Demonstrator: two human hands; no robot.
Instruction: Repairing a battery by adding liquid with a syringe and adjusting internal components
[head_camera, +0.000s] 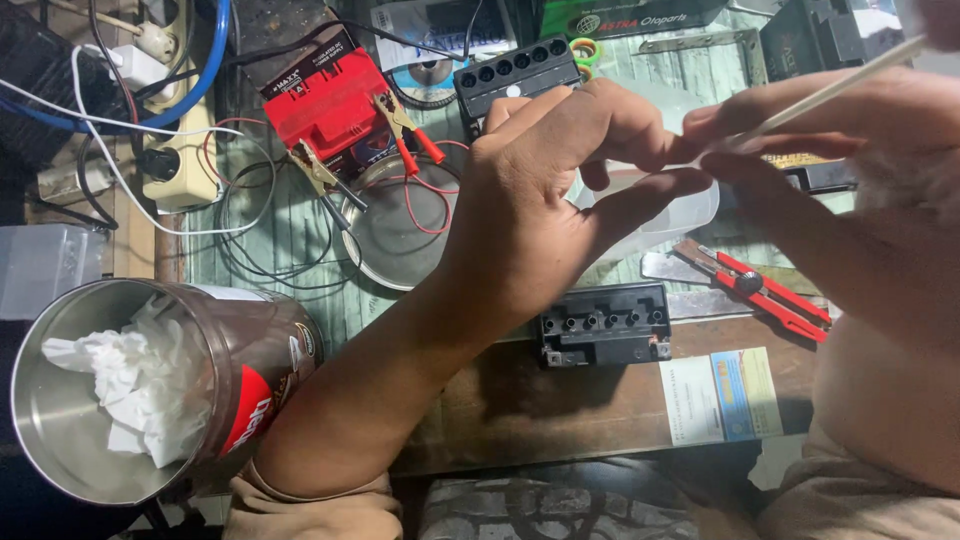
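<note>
My left hand (540, 190) is raised over the workbench, fingertips pinched together near the tip of a thin pale stick (830, 90). My right hand (850, 160) comes in from the right and grips that stick between thumb and fingers. The fingertips of both hands meet at about the middle of the view. Under them a clear plastic container (660, 215) is partly hidden. A small black battery (605, 325) lies on the bench below my left hand.
A red battery (325, 100) with clamps (400, 125) and wires sits at the back left, beside a round metal lid (400, 230). A metal can with crumpled tissue (130, 385) stands front left. A red utility knife (765, 290) lies right. A black cap strip (515, 72) sits behind.
</note>
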